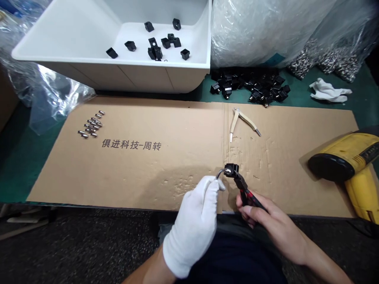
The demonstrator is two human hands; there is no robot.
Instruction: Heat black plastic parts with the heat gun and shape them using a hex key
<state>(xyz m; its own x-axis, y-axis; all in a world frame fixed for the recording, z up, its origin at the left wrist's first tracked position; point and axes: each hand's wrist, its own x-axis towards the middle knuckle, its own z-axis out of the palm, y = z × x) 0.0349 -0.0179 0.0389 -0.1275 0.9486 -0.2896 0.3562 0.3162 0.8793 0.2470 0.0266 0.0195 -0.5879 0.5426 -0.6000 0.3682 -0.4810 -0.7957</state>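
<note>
My left hand [195,221], in a white glove, is closed around a thin bent metal rod [219,172]. The rod's curved end meets a silvery fitting on a small black block [230,169]. Bare, my right hand [260,213] grips pliers [248,193] with red and black handles. Their jaws touch the block's right side; whether they clamp it is hard to see. The block is held just above the cardboard sheet [189,154]. Beyond it, cream-handled pliers [237,118] lie spread on the cardboard. Most of the rod is hidden inside my glove.
A white tub [74,27] with several black blocks stands at the back. Beside it are a heap of black parts [254,85], bags of metal pieces [304,59] and a white cloth [328,91]. Small metal cylinders [92,125] lie left; a yellow heat gun [346,154] lies right.
</note>
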